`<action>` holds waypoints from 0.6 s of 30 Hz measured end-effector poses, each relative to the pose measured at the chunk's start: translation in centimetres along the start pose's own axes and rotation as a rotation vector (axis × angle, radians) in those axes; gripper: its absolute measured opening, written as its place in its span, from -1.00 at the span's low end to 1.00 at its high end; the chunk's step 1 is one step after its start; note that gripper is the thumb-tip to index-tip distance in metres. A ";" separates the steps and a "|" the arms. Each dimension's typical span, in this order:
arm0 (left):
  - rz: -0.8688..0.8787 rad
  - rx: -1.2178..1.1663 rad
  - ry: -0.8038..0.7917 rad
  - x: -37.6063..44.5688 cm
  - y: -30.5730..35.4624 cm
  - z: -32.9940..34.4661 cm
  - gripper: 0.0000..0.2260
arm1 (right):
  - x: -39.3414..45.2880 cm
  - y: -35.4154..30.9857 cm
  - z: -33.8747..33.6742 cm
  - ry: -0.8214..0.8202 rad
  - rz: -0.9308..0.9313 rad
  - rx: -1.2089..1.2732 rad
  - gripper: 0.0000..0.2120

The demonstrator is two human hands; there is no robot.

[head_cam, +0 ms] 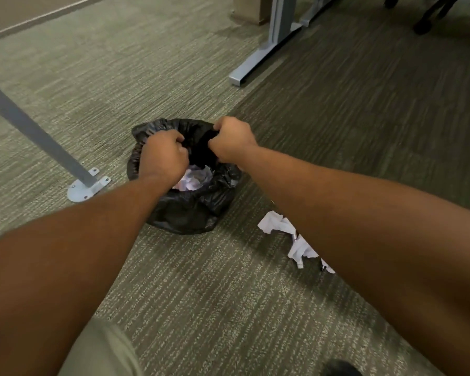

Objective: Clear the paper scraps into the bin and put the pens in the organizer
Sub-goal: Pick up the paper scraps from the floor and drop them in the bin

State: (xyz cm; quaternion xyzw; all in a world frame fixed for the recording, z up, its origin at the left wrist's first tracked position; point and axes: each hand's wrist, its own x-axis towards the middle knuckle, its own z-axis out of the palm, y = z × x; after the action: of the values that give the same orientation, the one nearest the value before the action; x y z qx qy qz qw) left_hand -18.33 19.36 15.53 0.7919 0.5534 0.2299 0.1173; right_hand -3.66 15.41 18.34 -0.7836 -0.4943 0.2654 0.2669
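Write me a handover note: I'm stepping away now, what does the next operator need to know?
Left hand: closed grip on the black bin liner at its rim.
Right hand: closed grip on the liner's far edge.
Bin sits on the carpet; crumpled paper already inside.
Left to do: paper scraps lie on the carpet right of the bin, partly hidden by the right arm. No pens clearly seen, no organizer in view.

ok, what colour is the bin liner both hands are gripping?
Black, glossy plastic. The bin liner shows best in the head view, the only one, with white paper scraps inside.
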 end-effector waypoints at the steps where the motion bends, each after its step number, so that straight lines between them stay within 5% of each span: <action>1: 0.036 -0.040 0.006 -0.1 0.7 0.4 -0.73 | -0.2 0.9 -0.6 0.035 -0.011 -0.031 -0.72; 5: 0.216 -0.126 -0.058 -1.2 4.5 3.1 -0.77 | -1.5 6.7 -2.6 0.138 0.009 -0.146 -0.71; 11: 0.452 -0.107 -0.261 -4.6 10.2 8.3 -0.79 | -4.9 18.6 -5.3 0.052 0.335 -0.363 -0.72; 18: 0.324 0.193 -0.694 -8.3 11.6 15.0 -0.55 | -10.6 30.6 -7.2 0.052 0.654 -0.361 -0.35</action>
State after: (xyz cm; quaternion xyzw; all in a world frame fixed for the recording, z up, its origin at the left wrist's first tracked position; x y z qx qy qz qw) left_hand -3.71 8.49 5.64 0.9070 0.3679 -0.0893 0.1846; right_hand 16.66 -6.73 4.28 -0.9409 -0.2498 0.2254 0.0382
